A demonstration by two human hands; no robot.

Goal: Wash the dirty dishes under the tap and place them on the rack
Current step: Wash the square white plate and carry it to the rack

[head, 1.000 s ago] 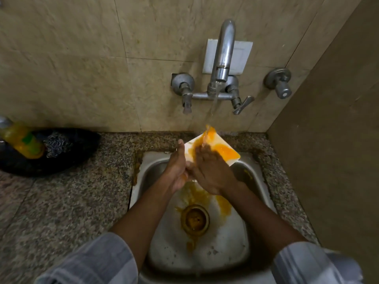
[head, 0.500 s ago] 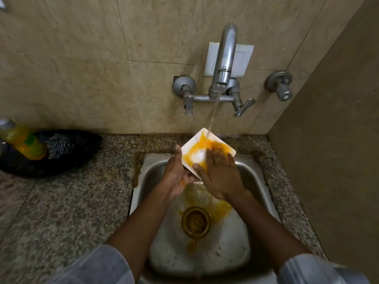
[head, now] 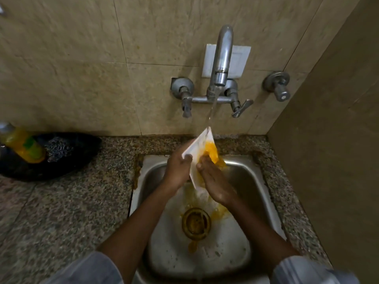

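A white square plate smeared with orange-yellow sauce stands tilted steeply on edge over the steel sink. Water runs from the tap onto its top corner. My left hand grips the plate's left edge from behind. My right hand lies flat against the plate's dirty face, fingers in the sauce. Orange residue runs down the basin to the drain. No rack is in view.
A yellow bottle and a steel scrubber sit in a black tray on the granite counter at left. A brown side wall closes the right. A spare valve sticks out of the tiled wall.
The plate has turned from facing me to nearly edge-on and upright. My right hand slid down its face, and more sauce has washed into the basin.
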